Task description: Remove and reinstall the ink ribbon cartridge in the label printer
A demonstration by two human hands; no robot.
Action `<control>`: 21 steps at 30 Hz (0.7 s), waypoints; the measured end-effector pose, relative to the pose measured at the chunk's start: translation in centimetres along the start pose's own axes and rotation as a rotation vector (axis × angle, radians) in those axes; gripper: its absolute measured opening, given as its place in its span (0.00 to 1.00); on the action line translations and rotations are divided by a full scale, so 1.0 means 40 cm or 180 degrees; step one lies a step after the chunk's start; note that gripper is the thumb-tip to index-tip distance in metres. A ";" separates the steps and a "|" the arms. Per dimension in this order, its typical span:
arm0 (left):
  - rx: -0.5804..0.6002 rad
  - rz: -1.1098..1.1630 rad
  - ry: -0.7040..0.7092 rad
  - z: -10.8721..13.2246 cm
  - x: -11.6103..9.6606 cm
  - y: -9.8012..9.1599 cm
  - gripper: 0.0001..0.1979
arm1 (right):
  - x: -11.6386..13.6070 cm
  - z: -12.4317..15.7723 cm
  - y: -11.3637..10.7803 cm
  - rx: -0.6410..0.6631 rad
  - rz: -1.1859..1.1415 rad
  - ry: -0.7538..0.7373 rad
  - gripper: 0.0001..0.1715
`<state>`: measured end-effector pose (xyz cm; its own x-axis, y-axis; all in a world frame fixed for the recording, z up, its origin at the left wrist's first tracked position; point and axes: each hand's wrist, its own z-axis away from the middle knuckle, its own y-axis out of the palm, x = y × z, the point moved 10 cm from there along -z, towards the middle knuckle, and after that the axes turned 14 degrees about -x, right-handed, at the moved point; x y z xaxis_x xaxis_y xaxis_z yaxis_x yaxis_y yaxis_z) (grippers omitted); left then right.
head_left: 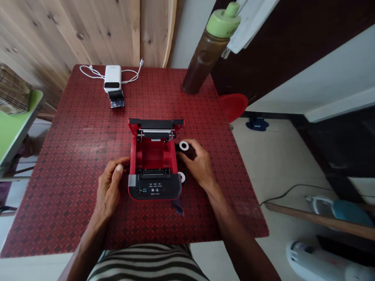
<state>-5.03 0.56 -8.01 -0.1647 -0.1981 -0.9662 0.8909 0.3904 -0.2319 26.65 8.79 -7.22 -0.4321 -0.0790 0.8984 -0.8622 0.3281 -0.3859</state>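
Observation:
A small red and black printer lies open on the red patterned table, its lid tipped back and its red bay bare. My left hand rests against the printer's left side with the thumb up. My right hand is at the printer's right side, fingers curled on a black roll with a white core. A second roll with a white core sits below my right thumb, next to the printer's front corner.
A white power bank with its cable lies at the table's far edge, a small dark item in front of it. A brown bottle with a green cap stands far right. A red stool is beyond the right edge.

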 end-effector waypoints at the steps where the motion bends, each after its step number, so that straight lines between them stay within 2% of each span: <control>1: 0.0010 -0.0028 0.0016 0.001 -0.001 0.000 0.31 | 0.002 0.002 -0.020 -0.0034 -0.0017 0.0051 0.17; 5: 0.0015 -0.0062 0.0092 0.001 -0.009 0.000 0.32 | 0.050 0.012 -0.121 -0.0086 -0.0625 0.0355 0.18; 8: 0.0026 -0.0047 0.0125 0.001 -0.016 0.004 0.31 | 0.141 0.033 -0.147 0.0411 -0.1343 0.0479 0.17; 12: 0.0054 -0.0090 0.0237 0.003 -0.025 0.009 0.31 | 0.244 0.075 -0.107 0.1254 -0.1663 0.0628 0.22; 16: 0.0046 -0.0063 0.0197 0.007 -0.018 0.006 0.30 | 0.296 0.116 -0.028 0.2046 -0.1563 0.0642 0.25; 18: 0.0072 -0.0015 0.0089 0.010 -0.008 0.005 0.30 | 0.303 0.122 0.002 0.2202 -0.1399 0.0624 0.27; 21: 0.0102 0.0012 0.0061 0.012 -0.007 0.004 0.28 | 0.293 0.096 0.020 0.1952 -0.0797 0.0490 0.30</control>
<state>-4.62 0.24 -7.72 -0.1691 -0.1793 -0.9691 0.9046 0.3620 -0.2248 19.87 4.53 2.21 -0.1966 0.0668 0.9782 -0.9449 -0.2794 -0.1708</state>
